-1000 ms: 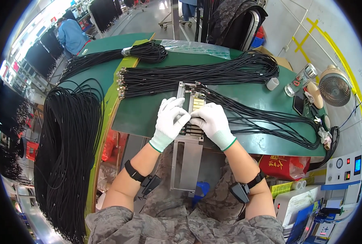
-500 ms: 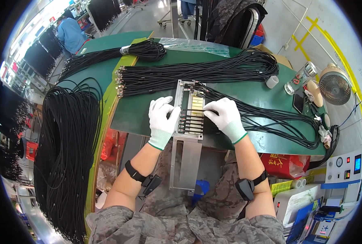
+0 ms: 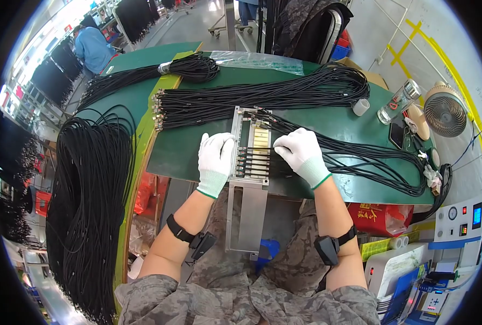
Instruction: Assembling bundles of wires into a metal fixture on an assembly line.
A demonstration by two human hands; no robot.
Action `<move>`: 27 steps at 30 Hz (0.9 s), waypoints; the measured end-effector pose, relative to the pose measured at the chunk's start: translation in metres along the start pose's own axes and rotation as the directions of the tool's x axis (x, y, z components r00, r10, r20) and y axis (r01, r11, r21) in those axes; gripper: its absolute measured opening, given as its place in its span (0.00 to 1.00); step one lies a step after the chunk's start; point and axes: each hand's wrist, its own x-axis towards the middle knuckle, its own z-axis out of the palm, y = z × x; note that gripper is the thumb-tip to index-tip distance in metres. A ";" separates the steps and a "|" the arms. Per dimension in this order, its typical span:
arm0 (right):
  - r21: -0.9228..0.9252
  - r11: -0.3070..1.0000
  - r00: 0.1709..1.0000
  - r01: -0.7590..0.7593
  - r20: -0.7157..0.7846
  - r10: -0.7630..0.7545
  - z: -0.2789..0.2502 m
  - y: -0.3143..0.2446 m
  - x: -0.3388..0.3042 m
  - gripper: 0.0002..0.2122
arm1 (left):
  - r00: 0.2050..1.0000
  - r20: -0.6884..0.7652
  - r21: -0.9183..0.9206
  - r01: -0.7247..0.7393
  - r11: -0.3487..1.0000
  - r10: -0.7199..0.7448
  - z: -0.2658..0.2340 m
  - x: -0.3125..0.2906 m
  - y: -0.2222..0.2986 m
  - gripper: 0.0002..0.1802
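Note:
A metal fixture (image 3: 238, 174) stands across the front edge of the green table, with several black cables (image 3: 258, 167) lying side by side in its slots and a brass-coloured block (image 3: 261, 136) behind them. My right hand (image 3: 300, 153), in a white glove, pinches a black cable just right of the fixture. That cable runs level across the slots toward the left side. My left hand (image 3: 215, 158), also gloved, rests against the fixture's left edge with fingers pressed together; whatever its fingertips hold is hidden. Loose cable lengths (image 3: 360, 150) trail right over the table.
A long cable bundle (image 3: 262, 96) with metal ends lies behind the fixture; a tied bundle (image 3: 189, 67) lies farther back. A thick cable hank (image 3: 89, 200) hangs at the left. On the right are a glass bottle (image 3: 399, 102), a small fan (image 3: 445, 111) and a phone (image 3: 396, 135).
My left thumb and fingers have drawn slightly left, from over the fixture's slots to its edge. The right hand has shifted a little right, still on the cable.

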 end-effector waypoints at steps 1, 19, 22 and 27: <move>0.002 1.000 1.000 0.008 -0.007 -0.008 0.000 0.000 0.000 0.03 | 1.000 0.012 -0.019 0.006 1.000 -0.006 0.000 0.000 -0.001 0.09; -0.136 0.976 0.950 -0.170 -0.287 0.126 0.004 0.007 0.010 0.05 | 0.925 0.294 0.214 -0.309 0.927 0.241 -0.002 -0.003 0.023 0.18; -0.182 0.953 0.965 -0.242 -0.144 0.217 0.005 0.026 0.004 0.06 | 0.904 0.318 0.122 -0.336 0.934 0.284 0.005 -0.002 0.028 0.17; -0.202 0.929 0.950 -0.311 -0.088 0.299 0.002 0.032 -0.002 0.06 | 0.885 0.325 0.052 -0.369 0.928 0.333 0.007 -0.007 0.032 0.16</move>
